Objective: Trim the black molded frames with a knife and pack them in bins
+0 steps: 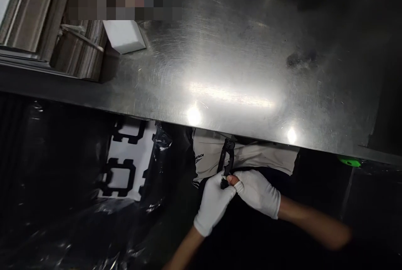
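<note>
below the front edge of the steel counter point(238, 73), the gloved left hand point(213, 203) and right hand point(259, 192) are both pinched on a black clip point(226, 163) at a white garment point(213, 154), mid-fastening; finer fingertip alignment seems needed next.

The steel table point(238, 56) lies bare across its middle and right, so a hand can pass freely over most of it. At its far left corner a white block point(124, 36) and a steel container point(80, 52) crowd the way. Below the near edge, room is tight: black plastic sheeting point(63, 186) fills the left side, and both gloved hands, left hand point(213, 203) and right hand point(259, 192), meet just under the edge around a black strap point(226, 162), blocking that gap.
</note>
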Demonstrator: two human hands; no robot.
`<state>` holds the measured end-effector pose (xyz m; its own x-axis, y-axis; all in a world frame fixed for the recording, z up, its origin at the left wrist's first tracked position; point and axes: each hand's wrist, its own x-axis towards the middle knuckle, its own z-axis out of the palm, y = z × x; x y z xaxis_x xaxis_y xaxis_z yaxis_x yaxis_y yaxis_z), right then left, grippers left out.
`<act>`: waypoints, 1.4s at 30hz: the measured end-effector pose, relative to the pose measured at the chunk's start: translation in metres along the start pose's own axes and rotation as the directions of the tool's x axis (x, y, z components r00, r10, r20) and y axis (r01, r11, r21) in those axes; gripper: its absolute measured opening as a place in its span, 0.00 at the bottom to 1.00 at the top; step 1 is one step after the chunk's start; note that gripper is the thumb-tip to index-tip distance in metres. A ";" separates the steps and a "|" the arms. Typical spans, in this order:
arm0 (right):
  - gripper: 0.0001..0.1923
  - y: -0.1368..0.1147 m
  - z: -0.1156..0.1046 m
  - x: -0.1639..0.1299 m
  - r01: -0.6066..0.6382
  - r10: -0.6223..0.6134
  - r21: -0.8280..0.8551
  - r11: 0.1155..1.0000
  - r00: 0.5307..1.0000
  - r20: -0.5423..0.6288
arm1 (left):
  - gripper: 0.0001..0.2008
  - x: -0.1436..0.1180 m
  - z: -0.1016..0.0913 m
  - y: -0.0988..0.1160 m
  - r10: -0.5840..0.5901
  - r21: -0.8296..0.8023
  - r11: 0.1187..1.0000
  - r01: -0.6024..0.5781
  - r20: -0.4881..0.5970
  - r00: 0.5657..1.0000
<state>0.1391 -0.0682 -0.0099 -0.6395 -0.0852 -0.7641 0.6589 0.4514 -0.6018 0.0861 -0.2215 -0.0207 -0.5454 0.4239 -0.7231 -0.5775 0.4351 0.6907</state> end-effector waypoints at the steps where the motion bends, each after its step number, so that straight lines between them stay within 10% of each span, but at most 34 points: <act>1: 0.26 0.000 0.001 0.000 -0.008 0.009 0.011 1.000 1.000 -0.009 | 0.02 0.001 0.000 -0.001 -0.002 -0.002 1.000 0.002 0.000 1.000; 11: 0.22 0.006 -0.008 0.000 0.086 -0.086 0.003 0.996 0.996 -0.032 | 0.05 0.002 0.002 0.001 0.000 0.078 0.997 0.003 -0.035 0.999; 17: 0.29 0.025 -0.050 -0.029 0.221 -0.226 0.103 0.970 0.973 0.049 | 0.13 0.005 -0.030 0.009 0.112 0.205 0.965 -0.165 0.249 0.962; 22: 0.31 0.018 -0.039 -0.044 0.114 -0.107 -0.087 0.990 0.991 0.080 | 0.15 -0.002 -0.016 0.002 0.173 0.789 0.609 -0.077 -0.038 0.984; 27: 0.24 -0.002 -0.025 -0.039 -0.006 0.035 -0.348 0.938 0.996 0.079 | 0.14 -0.009 0.005 -0.011 0.462 0.951 0.282 -0.129 -0.017 0.887; 31: 0.25 -0.007 -0.026 -0.038 -0.010 0.046 -0.368 0.930 0.995 0.091 | 0.13 -0.011 0.006 -0.011 0.583 0.964 0.217 -0.155 -0.001 0.812; 42: 0.25 -0.007 -0.020 -0.037 -0.053 0.080 -0.409 0.911 0.996 0.049 | 0.19 -0.012 0.008 -0.016 0.506 0.976 0.208 -0.067 -0.048 0.861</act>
<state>0.1506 -0.0508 0.0271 -0.5647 -0.0919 -0.8201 0.4724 0.7789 -0.4125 0.1069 -0.2273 -0.0231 -0.7913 0.5466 -0.2739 0.5094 0.8372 0.1993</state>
